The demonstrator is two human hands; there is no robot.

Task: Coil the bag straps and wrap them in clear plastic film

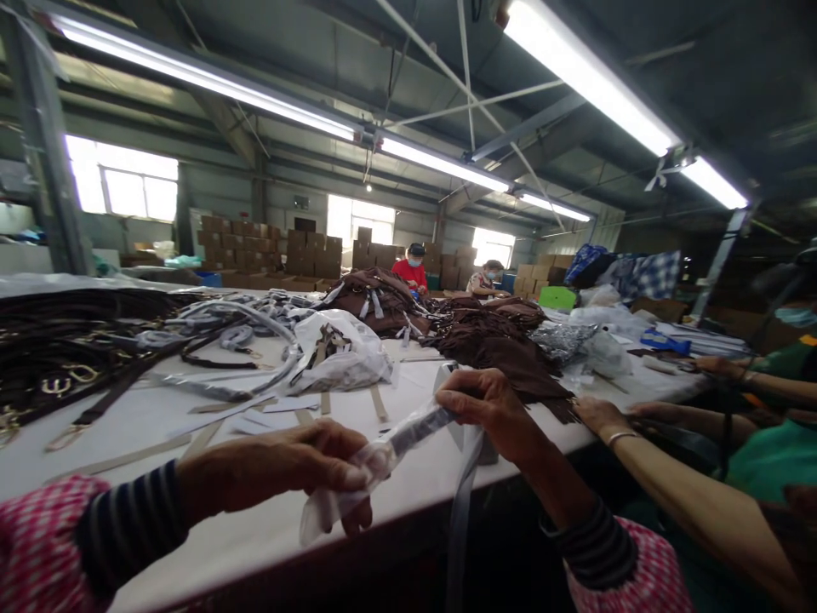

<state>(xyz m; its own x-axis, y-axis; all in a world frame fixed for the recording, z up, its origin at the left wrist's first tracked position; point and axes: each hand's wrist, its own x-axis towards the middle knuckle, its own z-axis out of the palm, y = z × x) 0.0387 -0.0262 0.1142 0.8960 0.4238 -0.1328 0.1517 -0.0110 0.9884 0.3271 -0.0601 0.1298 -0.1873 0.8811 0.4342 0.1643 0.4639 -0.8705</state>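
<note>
Head view shows left hand (281, 466) and right hand (501, 417) pinching a plastic-wrapped strap (416, 428) over the near table (223, 541), calling for steady grips.

The person wears pink and white checked sleeves (48, 545) on top, puffy and loose. Under them, dark cuffs (131, 521) with thin grey stripes poke out and hug both wrists. The stripes go round and round like rings. Both hands (274, 466) are bare, with no gloves on the fingers.
</note>
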